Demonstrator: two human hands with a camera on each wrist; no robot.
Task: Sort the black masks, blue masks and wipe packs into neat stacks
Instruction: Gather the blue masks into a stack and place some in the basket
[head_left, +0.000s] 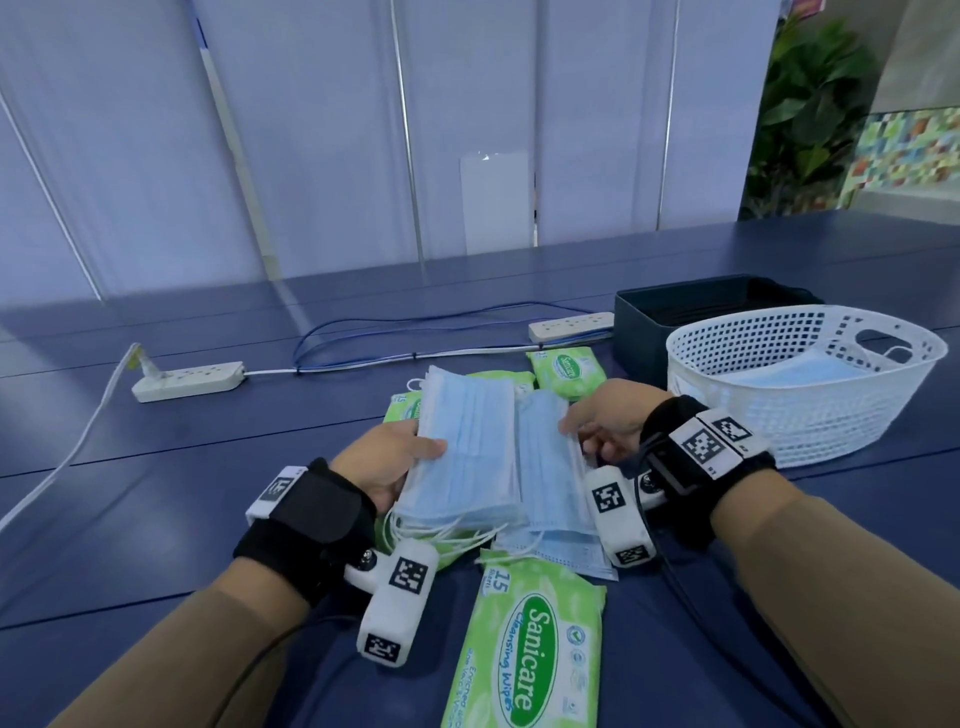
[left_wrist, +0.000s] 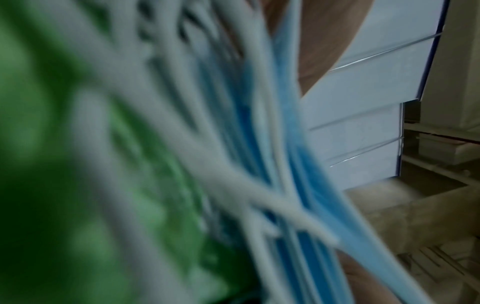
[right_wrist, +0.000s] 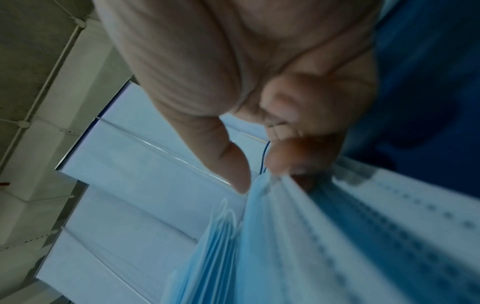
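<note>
My left hand grips a thick bundle of blue masks above the table, thumb on top, white ear loops hanging down at the near end. My right hand pinches a second, thinner bunch of blue masks just to the right of it. In the right wrist view thumb and fingers clamp the masks' edge. The left wrist view is a blur of ear loops and blue masks over a green pack. Green wipe packs lie near me, behind the masks and partly under them. No black mask shows.
A white mesh basket at right holds a blue mask. A dark box stands behind it. Two power strips and cables lie across the far table. Bare blue tabletop spreads to the left.
</note>
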